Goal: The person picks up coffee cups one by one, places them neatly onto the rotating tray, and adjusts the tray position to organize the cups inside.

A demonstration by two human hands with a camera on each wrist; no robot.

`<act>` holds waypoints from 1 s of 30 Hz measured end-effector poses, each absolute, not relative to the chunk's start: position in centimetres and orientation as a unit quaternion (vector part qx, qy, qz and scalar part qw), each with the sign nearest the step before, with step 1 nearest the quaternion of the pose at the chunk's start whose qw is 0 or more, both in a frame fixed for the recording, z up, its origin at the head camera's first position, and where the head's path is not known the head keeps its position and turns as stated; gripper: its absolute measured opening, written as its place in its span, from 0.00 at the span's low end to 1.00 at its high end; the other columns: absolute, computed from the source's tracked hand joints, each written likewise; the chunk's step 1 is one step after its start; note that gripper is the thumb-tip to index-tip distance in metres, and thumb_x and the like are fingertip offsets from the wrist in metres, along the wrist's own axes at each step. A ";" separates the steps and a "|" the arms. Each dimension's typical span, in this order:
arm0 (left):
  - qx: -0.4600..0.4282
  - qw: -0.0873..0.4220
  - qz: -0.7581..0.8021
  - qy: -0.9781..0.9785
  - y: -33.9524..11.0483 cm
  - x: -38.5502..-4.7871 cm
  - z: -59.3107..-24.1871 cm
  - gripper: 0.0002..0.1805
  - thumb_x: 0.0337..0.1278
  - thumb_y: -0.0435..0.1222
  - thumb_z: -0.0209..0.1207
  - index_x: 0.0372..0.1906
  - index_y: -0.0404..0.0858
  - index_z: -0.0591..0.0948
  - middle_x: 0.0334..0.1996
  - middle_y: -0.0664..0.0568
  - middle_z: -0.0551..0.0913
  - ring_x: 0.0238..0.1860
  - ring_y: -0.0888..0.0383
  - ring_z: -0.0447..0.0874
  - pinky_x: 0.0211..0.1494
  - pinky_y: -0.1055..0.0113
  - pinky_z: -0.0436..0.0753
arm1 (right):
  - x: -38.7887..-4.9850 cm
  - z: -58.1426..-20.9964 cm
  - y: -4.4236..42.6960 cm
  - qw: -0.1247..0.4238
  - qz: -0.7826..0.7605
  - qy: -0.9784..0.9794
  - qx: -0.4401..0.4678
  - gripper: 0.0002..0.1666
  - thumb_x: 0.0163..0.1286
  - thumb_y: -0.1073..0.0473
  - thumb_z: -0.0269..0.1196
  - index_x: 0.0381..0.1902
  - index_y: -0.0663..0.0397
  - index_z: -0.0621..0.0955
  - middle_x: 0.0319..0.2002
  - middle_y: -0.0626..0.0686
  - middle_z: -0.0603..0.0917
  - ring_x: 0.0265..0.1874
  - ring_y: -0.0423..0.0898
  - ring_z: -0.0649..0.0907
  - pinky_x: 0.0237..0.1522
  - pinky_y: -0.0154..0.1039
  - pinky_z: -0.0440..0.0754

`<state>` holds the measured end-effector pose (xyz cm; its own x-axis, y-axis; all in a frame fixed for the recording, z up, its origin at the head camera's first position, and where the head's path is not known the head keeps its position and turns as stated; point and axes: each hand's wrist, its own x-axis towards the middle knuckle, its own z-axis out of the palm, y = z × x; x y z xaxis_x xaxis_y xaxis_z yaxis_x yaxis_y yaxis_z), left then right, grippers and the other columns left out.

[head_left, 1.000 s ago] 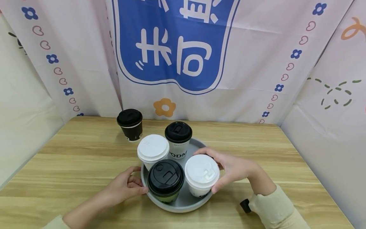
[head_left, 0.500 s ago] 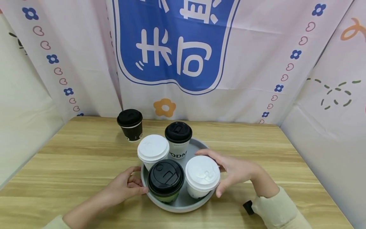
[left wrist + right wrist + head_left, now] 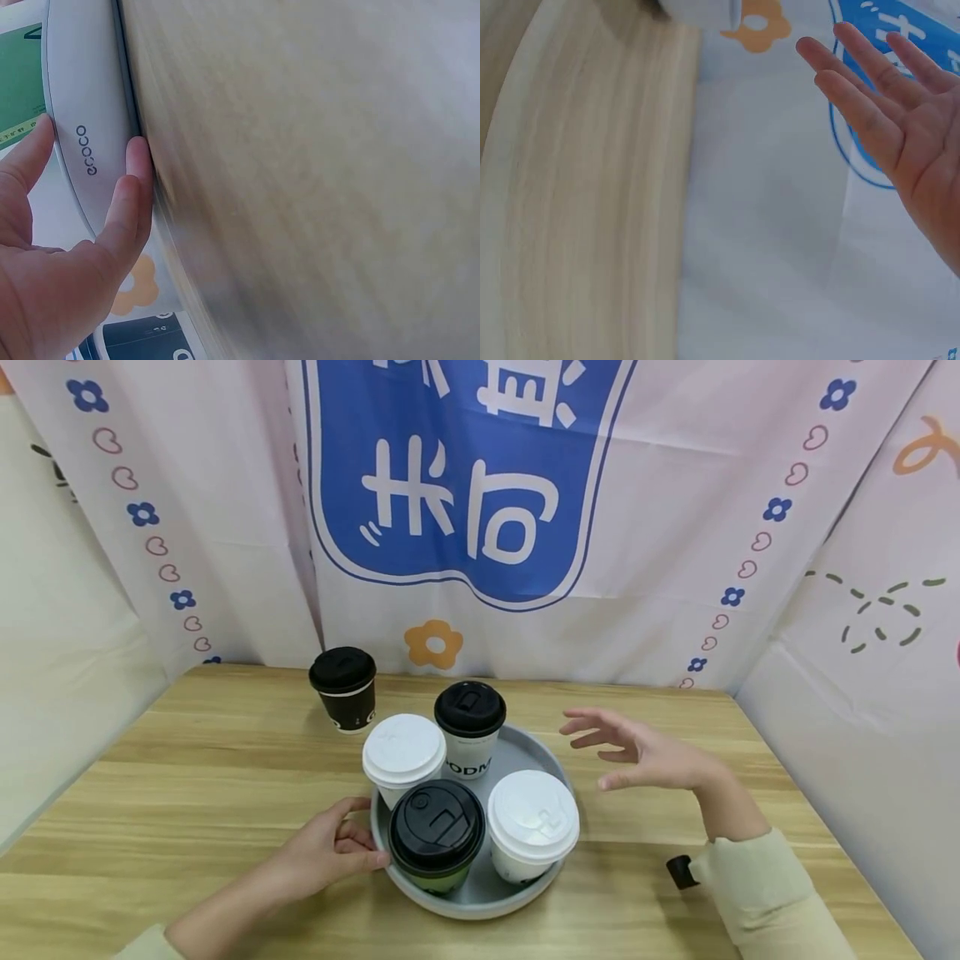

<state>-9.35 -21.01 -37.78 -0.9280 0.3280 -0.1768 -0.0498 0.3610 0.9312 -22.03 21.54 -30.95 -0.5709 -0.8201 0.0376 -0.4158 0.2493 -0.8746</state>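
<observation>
A round grey tray (image 3: 472, 910) carries several lidded paper cups. At the tray's left edge my left hand (image 3: 330, 852) holds the rim; in the left wrist view, its thumb is at the top edge of the tray wall (image 3: 86, 97) and its fingers at the bottom edge. Nearest that hand is a green cup with a black lid (image 3: 437, 827). A white-lidded cup (image 3: 532, 818) stands at the tray's right, another white-lidded cup (image 3: 403, 752) at its left, and a white cup with a black lid (image 3: 470, 718) at its back. Above the table, right of the tray, my right hand (image 3: 645, 756) holds nothing, fingers spread.
A dark cup with a black lid (image 3: 345, 689) stands on the wooden table (image 3: 187, 777), behind and left of the tray. A printed cloth (image 3: 645, 552) hangs along the table's back edge, and pale cloths flank both sides.
My right hand has left the right-hand white-lidded cup and moved up and to the right. My left hand stays at the tray rim. The cups keep their places.
</observation>
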 end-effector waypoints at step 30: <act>0.099 0.176 0.562 0.802 -21.5 -9.6 -37.9 0.49 0.56 0.37 0.69 0.70 0.18 0.52 0.39 0.44 0.85 0.39 0.55 0.86 0.40 0.70 0.83 | -27.1 -35.1 19.0 0.366 -0.405 0.766 -0.340 0.53 0.64 0.60 0.70 0.78 0.55 0.52 0.70 0.70 0.65 0.64 0.65 0.76 0.64 0.54 0.77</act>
